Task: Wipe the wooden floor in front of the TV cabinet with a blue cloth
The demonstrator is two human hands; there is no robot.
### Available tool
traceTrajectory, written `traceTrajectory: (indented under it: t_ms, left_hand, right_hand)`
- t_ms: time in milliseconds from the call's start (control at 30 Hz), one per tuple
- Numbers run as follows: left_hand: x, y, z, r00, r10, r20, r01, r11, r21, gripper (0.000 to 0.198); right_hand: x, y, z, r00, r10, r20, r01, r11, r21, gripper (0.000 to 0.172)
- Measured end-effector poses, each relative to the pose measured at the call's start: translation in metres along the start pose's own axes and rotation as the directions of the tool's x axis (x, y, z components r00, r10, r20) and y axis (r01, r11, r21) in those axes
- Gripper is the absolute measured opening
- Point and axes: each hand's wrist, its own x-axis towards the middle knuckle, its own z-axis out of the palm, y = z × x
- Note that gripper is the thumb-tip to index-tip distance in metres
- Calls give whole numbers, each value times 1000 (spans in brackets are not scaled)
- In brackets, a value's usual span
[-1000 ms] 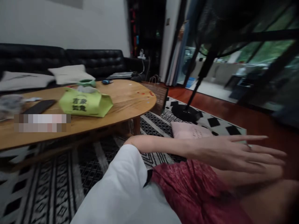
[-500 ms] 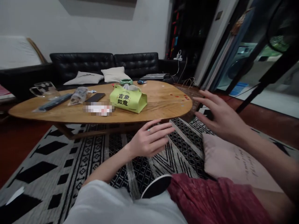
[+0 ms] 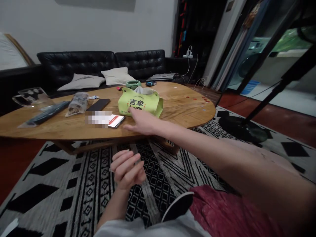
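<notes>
My right hand reaches across to the near edge of the wooden table, thumb and fingers apart, holding nothing. It is in front of the green tissue pack and hides part of its lettering. Just left of its fingertips lies a phone with a lit screen, partly blurred out. Over the patterned rug, my left hand is raised with its fingers curled in; whether anything is inside them is hidden.
On the table are a dark flat object, a clear bag, a long dark packet, a glass mug and a green ring-shaped item. A black stand rises at the right.
My right hand has swung left from beyond the table's right end to the tissue pack. My left hand has moved down and left, and its fingers have curled. The view has shifted slightly.
</notes>
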Motion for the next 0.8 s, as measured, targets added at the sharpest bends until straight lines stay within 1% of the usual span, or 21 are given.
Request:
traceTrajectory:
  t_ms: [133, 200, 233, 300, 367, 400, 433, 467, 500, 533, 600, 667, 700, 733, 767, 800]
  left_hand:
    - [-10, -7, -10, 999, -46, 3, 46, 998, -31, 10]
    - [-13, -13, -13, 996, -48, -70, 46, 999, -24, 12]
    - [-15, -16, -12, 992, -40, -120, 40, 999, -10, 14]
    - [-19, -21, -11, 977, -20, -211, 26, 999, 26, 17]
    - [-24, -26, -8, 973, -12, -229, 22, 999, 44, 16]
    - [-27, -28, -7, 973, -13, -230, 22, 999, 38, 16]
    - [-28, -30, -7, 971, -11, -237, 16, 1000, 19, 15]
    - [-29, -31, -6, 970, -13, -242, 11, 1000, -9, 14]
    - [-30, -32, -6, 967, -16, -252, 5, 999, -45, 13]
    - [-29, -33, -6, 966, -21, -258, 0, 996, -84, 11]
    - [-26, -32, -6, 970, -50, -239, 16, 990, -144, 7]
    - [-21, -29, -4, 978, -116, -174, 89, 984, -155, 5]
    - [-17, -26, -1, 978, -162, -128, 142, 978, -153, 5]
    - [-12, -22, 2, 973, -219, -79, 205, 967, -153, 6]
    - [-7, -19, 5, 959, -282, -38, 272, 947, -169, 10]
    - [-1, -15, 10, 938, -347, -1, 339, 919, -203, 18]
  right_hand:
    - [26, -4, 28, 995, 59, 85, -62, 997, 37, 80]
    - [35, -8, 34, 992, 75, 101, -79, 996, 32, 89]
    - [39, -9, 34, 993, 83, 88, -85, 996, 27, 88]
    - [44, -10, 28, 995, 100, 10, -100, 995, 10, 76]
    - [48, -6, 13, 982, 106, -156, -115, 992, -50, 56]
    - [49, -2, 5, 960, 98, -261, -130, 986, -106, 46]
    - [51, 3, -4, 927, 82, -365, -153, 973, -173, 40]
    - [54, 9, -12, 889, 63, -453, -190, 952, -240, 38]
    - [56, 15, -20, 858, 53, -511, -234, 926, -296, 37]
    - [59, 21, -26, 842, 61, -537, -275, 903, -329, 35]
    - [67, 32, -38, 846, 126, -519, -334, 883, -329, 25]
    - [75, 38, -57, 857, 199, -476, -366, 885, -288, 16]
    - [77, 39, -70, 847, 220, -484, -381, 886, -264, 17]
    - [77, 37, -86, 820, 230, -524, -400, 885, -239, 22]
    - [74, 34, -105, 780, 218, -587, -412, 885, -218, 29]
    - [67, 29, -123, 728, 185, -660, -408, 891, -201, 35]
